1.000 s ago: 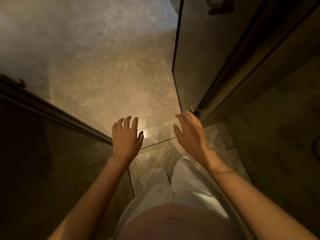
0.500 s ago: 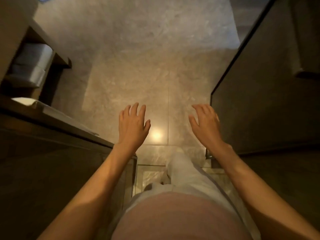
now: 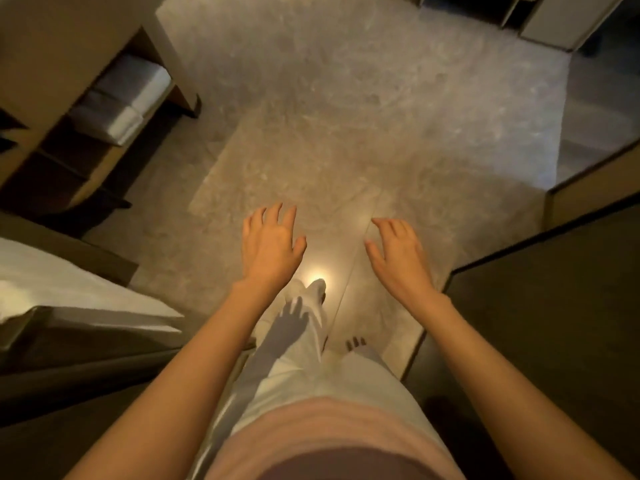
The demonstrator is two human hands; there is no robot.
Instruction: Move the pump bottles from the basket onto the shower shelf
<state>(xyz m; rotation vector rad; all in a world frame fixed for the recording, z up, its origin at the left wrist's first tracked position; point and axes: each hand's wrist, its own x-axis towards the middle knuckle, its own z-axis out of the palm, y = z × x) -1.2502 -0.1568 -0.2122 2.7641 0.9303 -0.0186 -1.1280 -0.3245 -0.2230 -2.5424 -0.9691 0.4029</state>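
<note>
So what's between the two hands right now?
In the head view, nothing is held between the left hand and right hand; only bare tiled floor with a light glare below.

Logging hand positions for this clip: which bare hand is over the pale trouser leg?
The left hand; its wrist overlaps the white trouser leg, while the right hand is over bare floor tile.

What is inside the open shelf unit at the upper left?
Folded white towels are stacked in the shelf unit, one on another. The lower compartments are too dark to tell. No pump bottles or basket show there.
</note>
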